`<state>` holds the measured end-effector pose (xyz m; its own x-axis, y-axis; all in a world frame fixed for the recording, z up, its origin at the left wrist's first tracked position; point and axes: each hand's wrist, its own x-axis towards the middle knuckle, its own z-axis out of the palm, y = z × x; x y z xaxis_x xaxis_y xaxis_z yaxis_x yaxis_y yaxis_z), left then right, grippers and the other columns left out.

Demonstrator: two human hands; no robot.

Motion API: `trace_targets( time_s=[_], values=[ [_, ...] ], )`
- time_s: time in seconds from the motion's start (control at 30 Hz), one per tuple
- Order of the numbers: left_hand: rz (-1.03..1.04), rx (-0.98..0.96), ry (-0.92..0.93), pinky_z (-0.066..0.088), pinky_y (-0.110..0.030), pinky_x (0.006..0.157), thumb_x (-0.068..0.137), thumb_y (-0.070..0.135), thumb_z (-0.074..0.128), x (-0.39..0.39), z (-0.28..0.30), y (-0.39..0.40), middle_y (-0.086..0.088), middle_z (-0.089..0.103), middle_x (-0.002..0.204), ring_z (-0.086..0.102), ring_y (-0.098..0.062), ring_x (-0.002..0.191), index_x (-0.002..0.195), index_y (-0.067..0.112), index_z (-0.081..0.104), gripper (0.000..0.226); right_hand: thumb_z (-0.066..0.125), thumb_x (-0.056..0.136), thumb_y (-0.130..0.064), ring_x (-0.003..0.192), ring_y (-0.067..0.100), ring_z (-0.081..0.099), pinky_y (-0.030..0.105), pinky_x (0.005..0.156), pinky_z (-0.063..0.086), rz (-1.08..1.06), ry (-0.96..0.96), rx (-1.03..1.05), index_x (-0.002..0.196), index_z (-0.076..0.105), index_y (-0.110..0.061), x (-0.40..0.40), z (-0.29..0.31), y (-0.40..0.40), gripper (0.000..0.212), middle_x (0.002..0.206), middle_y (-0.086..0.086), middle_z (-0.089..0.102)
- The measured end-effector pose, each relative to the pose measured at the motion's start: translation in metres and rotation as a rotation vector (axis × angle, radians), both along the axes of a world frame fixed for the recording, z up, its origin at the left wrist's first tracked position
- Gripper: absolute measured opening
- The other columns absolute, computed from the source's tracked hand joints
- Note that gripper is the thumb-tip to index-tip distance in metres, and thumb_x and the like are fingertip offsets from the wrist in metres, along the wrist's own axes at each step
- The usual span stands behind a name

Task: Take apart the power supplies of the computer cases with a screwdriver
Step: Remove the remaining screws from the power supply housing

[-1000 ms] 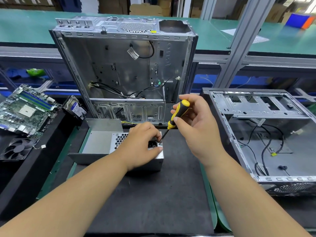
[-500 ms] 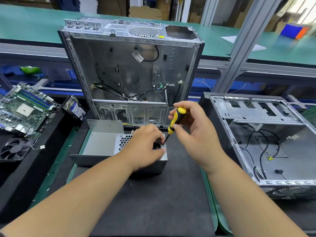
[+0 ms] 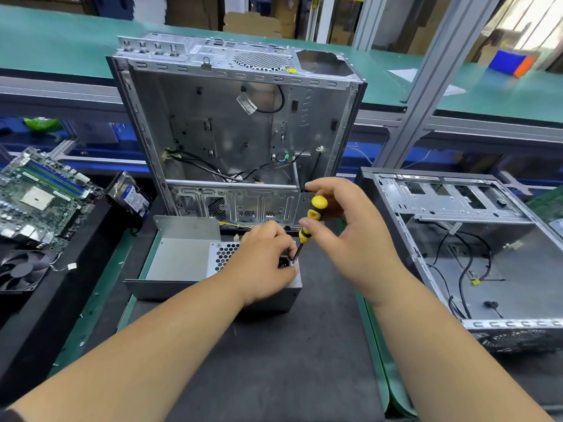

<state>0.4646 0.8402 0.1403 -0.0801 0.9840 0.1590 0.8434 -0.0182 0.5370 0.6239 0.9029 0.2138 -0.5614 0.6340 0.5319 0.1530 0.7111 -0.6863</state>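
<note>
We see first the big things. The upright computer case (image 3: 237, 129) stands open at the far side of the black mat (image 3: 259, 360), and a second case (image 3: 475, 257) lies on its side at the right. Both appear in the same places as one second ago; only our view shifts a little. At the left lie a motherboard (image 3: 39, 196), a hard drive (image 3: 131, 196) and a fan (image 3: 21, 269), well apart from the work.

The power supply (image 3: 182, 260) rests on the mat, just in front of the upright case, with its vent side up. It has not moved in the last second.

Our left hand (image 3: 259, 263) grips the right end of the power supply, fingers curled over the top near the power socket, as before. Our right hand (image 3: 344, 226) pinches the yellow and black handle of the screwdriver (image 3: 307, 226) between thumb and fingers. The change is here: the handle now stands steeper than one second ago, and the fingers sit differently around it, so we judge that we are turning it. The tip stays at the screw (image 3: 294, 261) beside the socket, at the corner of the unit.

For the task this means the screw is probably coming loose, but it is not yet out, and the cover is still closed.
</note>
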Motion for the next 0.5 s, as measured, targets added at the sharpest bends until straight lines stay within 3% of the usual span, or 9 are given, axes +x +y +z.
trace_targets(
  time_s=[0.17,0.33,0.43,0.5],
  values=[
    [0.014,-0.008,-0.024,0.030,-0.030,0.098,0.080,0.030,0.071,0.0004,0.0016,0.0017,0.012,0.042,0.102,0.038,-0.015,0.103,0.080,0.035,0.051,0.021,0.057,0.086,-0.009,0.103,0.014,0.060,0.040,0.089,0.052,-0.005,-0.071,0.016,0.122,0.060,-0.019,0.0017,0.0017,-0.0024,0.037,0.110,-0.007,0.061],
    [0.032,-0.006,-0.041,0.030,-0.030,0.096,0.078,0.027,0.072,0.0019,0.0013,0.0026,0.012,0.044,0.102,0.038,-0.014,0.103,0.078,0.035,0.050,0.023,0.080,0.084,-0.022,0.088,0.006,0.050,0.022,0.080,0.046,-0.082,-0.081,0.178,0.109,0.064,-0.013,-0.0047,0.0035,-0.0029,0.031,0.098,-0.005,0.052],
    [0.029,-0.011,-0.042,0.030,-0.029,0.096,0.078,0.026,0.072,0.0010,0.0003,0.0024,0.013,0.042,0.101,0.037,-0.014,0.102,0.078,0.035,0.050,0.023,0.080,0.083,-0.011,0.084,0.008,0.050,0.028,0.076,0.047,-0.118,-0.082,0.180,0.107,0.065,-0.013,-0.0072,0.0043,-0.0025,0.029,0.095,-0.005,0.051],
    [0.025,-0.010,-0.044,0.029,-0.027,0.093,0.078,0.026,0.071,0.0007,0.0000,0.0020,0.013,0.041,0.100,0.037,-0.014,0.101,0.078,0.035,0.050,0.023,0.075,0.085,-0.006,0.088,0.008,0.052,0.030,0.080,0.047,-0.104,-0.114,0.177,0.116,0.063,-0.015,-0.0064,0.0055,-0.0023,0.034,0.097,-0.006,0.053]
  ],
)
